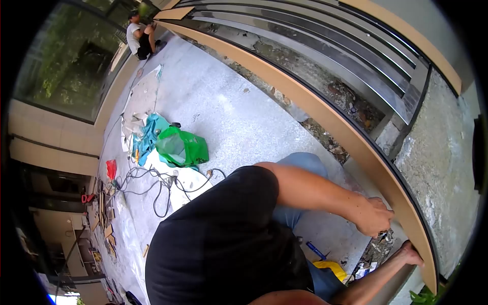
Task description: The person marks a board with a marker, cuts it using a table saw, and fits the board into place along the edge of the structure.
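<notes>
A long brown board [305,94] with a black edge runs from the far top to the lower right, along a rubble-filled gap in the floor. My left hand [375,217] is beside the board's lower edge, over the gap, with its fingers curled. What those fingers hold, if anything, is hidden. Nearer the board's end, my right hand [410,254] grips its edge; some of its fingertips are out of sight. A blue pen-like tool [316,249] and a yellow piece of material [333,269] lie on the floor beside my leg.
A green bag [183,146] stands on the grey floor, near blue cloth [150,136] and tangled black cables [161,195]. Wood offcuts [109,236] lie at the left. Another person [138,38] squats at the far end. Metal slats [325,46] lie beyond the board.
</notes>
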A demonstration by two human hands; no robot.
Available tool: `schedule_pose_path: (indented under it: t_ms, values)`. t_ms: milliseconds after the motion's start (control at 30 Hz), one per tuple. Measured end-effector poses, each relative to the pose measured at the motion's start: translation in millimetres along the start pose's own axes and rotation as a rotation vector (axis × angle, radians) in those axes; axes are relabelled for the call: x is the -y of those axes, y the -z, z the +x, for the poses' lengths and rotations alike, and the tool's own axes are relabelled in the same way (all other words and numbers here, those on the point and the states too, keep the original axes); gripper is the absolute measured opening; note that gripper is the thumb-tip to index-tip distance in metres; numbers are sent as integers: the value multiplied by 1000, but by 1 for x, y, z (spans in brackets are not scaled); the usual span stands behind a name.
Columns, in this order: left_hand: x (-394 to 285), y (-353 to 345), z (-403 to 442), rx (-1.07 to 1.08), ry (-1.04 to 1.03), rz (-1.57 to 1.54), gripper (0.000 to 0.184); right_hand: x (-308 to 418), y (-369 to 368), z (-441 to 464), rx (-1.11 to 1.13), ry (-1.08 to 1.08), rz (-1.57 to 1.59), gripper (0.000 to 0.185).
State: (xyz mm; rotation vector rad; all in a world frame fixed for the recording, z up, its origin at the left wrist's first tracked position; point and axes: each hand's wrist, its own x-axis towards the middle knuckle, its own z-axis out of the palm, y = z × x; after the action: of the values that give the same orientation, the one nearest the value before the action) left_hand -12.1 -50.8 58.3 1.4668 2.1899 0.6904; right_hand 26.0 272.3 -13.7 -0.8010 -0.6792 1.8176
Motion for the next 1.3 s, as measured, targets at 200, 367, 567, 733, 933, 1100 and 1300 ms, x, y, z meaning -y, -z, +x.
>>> schedule_pose_path:
  t_ms: [200, 367, 567, 733, 933, 1100, 1300]
  values:
    - [21, -9, -6, 27, 115, 130, 28, -5, 2, 8, -4, 36, 8, 87]
    - [11, -21, -8, 345, 94, 248, 29, -3, -2, -2, -6, 59, -27, 94]
    - [4, -36, -3, 509, 26, 275, 32, -5, -1, -3, -13, 72, -54, 96]
    - [7, -39, 1, 488, 16, 295, 33, -9, 15, 21, 2, 48, -31, 96]
    - [12, -41, 3, 484, 33, 299, 35, -9, 9, 11, -24, 57, -43, 98]
    - [16, -43, 9, 487, 62, 300, 36, -9, 11, 12, -28, 59, -73, 101]
    - [15, -41, 7, 477, 66, 269, 37, -10, 14, 19, -12, 65, -30, 96]
